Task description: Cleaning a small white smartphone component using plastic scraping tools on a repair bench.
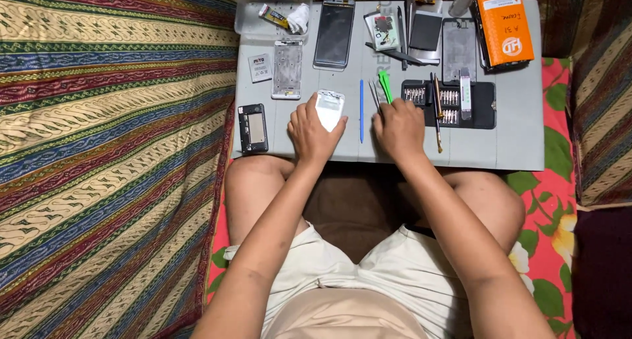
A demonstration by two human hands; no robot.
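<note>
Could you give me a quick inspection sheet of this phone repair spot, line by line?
Surface: grey work mat laid in front of the person's knees.
Job's things: white phone back cover under the left hand; metal tweezers and green plastic pry tool at the right hand.
Clutter: blue plastic spudger, black screwdriver bit case, orange box, dark phone screen panel.
Grippers: both hands rest on the mat.
Cables: nothing seen.
Surroundings: striped patterned cloth, red floral cloth.
</note>
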